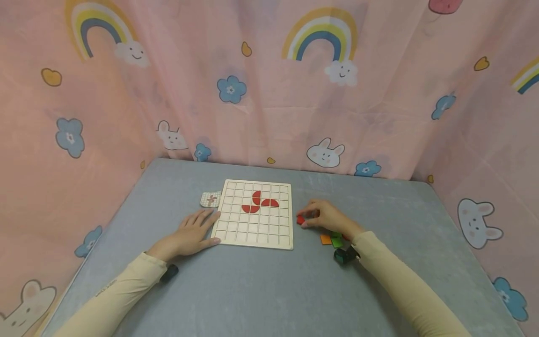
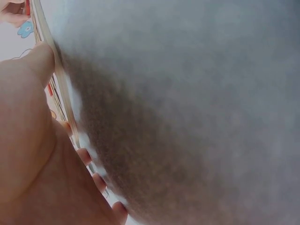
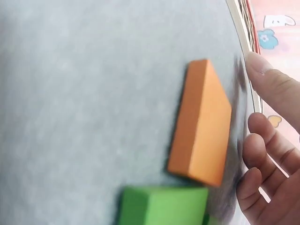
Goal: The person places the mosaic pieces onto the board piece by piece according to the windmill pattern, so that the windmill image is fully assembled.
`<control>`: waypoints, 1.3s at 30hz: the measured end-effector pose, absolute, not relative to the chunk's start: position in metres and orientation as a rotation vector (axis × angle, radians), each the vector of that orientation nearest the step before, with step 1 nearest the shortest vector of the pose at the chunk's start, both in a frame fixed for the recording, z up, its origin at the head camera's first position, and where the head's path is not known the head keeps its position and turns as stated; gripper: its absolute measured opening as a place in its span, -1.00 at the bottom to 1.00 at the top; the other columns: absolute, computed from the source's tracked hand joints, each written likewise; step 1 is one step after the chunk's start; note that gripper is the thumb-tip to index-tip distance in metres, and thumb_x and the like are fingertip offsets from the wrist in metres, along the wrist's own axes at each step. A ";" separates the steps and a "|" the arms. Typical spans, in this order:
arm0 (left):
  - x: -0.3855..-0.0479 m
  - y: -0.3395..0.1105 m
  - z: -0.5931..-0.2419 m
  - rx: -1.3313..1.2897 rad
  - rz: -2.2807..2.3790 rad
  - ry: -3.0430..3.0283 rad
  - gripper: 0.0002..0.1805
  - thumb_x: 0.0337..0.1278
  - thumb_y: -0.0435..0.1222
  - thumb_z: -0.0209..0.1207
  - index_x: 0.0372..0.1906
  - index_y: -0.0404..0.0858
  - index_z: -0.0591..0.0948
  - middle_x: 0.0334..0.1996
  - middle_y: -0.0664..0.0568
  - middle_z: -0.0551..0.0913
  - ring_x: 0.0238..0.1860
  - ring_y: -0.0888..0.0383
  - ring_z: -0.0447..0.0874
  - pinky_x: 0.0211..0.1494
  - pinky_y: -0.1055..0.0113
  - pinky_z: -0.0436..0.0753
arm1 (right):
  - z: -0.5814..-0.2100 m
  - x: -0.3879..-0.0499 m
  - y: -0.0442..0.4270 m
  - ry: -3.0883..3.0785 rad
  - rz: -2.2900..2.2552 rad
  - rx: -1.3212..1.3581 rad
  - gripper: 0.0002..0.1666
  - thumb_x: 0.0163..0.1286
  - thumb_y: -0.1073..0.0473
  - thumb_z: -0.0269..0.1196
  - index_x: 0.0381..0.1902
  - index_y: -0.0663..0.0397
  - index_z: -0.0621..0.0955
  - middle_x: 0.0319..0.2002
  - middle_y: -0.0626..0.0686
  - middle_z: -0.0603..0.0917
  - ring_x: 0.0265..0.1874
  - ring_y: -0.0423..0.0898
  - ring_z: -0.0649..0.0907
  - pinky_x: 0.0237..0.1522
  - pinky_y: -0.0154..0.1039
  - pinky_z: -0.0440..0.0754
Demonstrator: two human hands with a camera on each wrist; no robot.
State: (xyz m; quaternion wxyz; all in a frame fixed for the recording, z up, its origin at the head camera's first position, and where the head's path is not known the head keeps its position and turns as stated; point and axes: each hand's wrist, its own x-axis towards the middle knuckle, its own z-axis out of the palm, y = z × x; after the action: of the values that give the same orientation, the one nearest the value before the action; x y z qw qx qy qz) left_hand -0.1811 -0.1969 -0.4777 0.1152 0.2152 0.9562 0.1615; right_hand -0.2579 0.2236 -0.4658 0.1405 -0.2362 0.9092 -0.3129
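Note:
A cream square grid board [image 1: 252,229] lies on the table, with several flat red curved-edge pieces [image 1: 270,203] grouped at its upper middle. My left hand [image 1: 191,236] lies at the board's left side, fingers spread, fingertips and thumb touching the edge. Right of the board, my right hand [image 1: 328,217] pinches a small red piece [image 1: 300,219] between thumb and fingers, low over the table. The right wrist view shows the thumb and curved fingers, but that piece is hidden there. An orange block [image 3: 204,126] and a green block [image 3: 173,206] lie below the right hand.
A small pattern card [image 1: 210,199] with a red pinwheel figure lies at the board's upper left. More green and red bits show partly under the right wrist. A pink curtain [image 1: 269,121] hangs behind the grey table [image 1: 252,295] and along its sides.

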 end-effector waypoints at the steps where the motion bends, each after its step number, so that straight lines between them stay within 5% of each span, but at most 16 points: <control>1: -0.181 -0.197 -0.478 0.632 0.472 2.802 -0.09 0.37 0.20 -0.01 0.59 -0.19 -0.01 0.58 -0.24 -0.07 0.58 -0.33 -0.18 0.52 -0.35 -0.09 | -0.466 -0.258 0.223 2.632 -0.903 -0.679 -0.58 0.15 -0.03 0.48 0.01 -0.21 0.74 -0.25 -0.05 0.59 -0.36 -0.13 0.48 -0.31 -0.34 0.48; 39: -0.184 -0.196 -0.485 0.613 0.440 2.831 -0.12 0.37 0.13 0.05 0.59 -0.16 0.02 0.59 -0.21 -0.05 0.59 -0.29 -0.15 0.51 -0.35 -0.04 | -0.467 -0.265 0.141 2.731 -0.986 -0.825 -0.56 0.17 0.03 0.48 0.03 -0.08 0.73 -0.38 -0.11 0.59 -0.40 -0.18 0.49 -0.36 -0.35 0.44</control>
State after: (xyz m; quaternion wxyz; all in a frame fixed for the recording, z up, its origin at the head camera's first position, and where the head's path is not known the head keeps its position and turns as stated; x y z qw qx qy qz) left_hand -0.1843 -0.1965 -0.4848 0.1058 0.2082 0.9608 0.1495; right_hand -0.2648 0.1407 -0.4673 0.0616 -0.2727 0.9030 -0.3261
